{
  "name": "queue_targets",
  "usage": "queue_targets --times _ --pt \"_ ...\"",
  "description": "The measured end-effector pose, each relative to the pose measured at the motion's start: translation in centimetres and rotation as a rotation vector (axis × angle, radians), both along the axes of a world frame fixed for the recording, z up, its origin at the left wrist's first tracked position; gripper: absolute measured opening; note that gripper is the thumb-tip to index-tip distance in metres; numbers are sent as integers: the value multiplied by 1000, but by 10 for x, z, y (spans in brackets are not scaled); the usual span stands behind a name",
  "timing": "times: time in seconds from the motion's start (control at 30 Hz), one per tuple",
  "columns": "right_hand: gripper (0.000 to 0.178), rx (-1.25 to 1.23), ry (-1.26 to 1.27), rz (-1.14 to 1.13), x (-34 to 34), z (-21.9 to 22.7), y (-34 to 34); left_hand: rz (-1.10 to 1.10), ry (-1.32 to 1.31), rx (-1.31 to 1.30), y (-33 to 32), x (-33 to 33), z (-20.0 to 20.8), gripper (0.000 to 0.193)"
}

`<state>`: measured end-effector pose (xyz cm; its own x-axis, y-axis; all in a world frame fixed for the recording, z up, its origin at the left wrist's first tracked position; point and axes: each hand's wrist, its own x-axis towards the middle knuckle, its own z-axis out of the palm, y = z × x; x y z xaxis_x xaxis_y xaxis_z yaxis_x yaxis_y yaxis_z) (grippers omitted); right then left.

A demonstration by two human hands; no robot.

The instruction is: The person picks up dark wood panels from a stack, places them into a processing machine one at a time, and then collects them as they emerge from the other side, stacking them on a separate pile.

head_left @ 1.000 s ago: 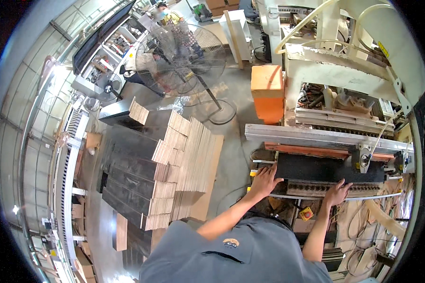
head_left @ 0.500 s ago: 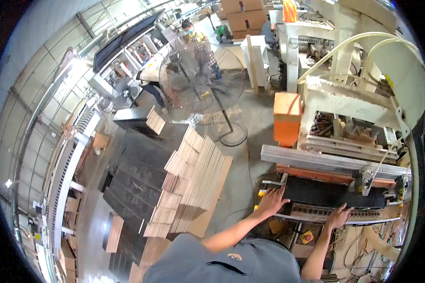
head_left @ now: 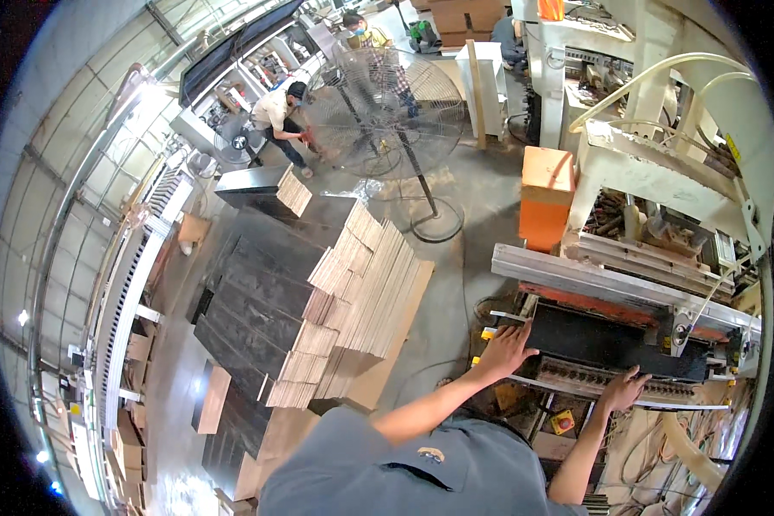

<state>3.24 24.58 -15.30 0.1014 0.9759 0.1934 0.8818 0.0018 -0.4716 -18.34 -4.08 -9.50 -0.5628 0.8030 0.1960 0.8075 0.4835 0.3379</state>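
A long black panel lies flat in the bed of a machine at my right. At its left end, my left hand rests with fingers stretched out along the panel's edge and holds nothing. My right hand touches the panel's near edge farther right, its fingers extended and apart. Between the hands, a row of drill spindles runs along the near side of the panel. Beyond the panel a metal beam crosses the machine, with a clamp over the panel's right part.
Stacked black panels with pale edges stand at my left. Past them are a large standing fan and two people at work. An orange box stands beside the machine. A red button on a yellow housing sits below my hands, near loose hoses.
My view has shifted slightly, so the surroundings sit differently in the picture. Both hands stay at the panel's edges. Beyond the fan, a person in a light shirt has raised their upper body.
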Motion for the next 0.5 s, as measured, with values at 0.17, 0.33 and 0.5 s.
queue_targets --times 0.17,0.33,0.5 --pt "78 -27 -1 5 2 -4 4 -3 48 37 -1 0 -5 81" --pt "77 -68 -12 -21 -1 5 1 -8 11 19 1 -1 1 80" --pt "75 -59 -58 -26 1 1 6 -3 -2 51 2 -2 0 82"
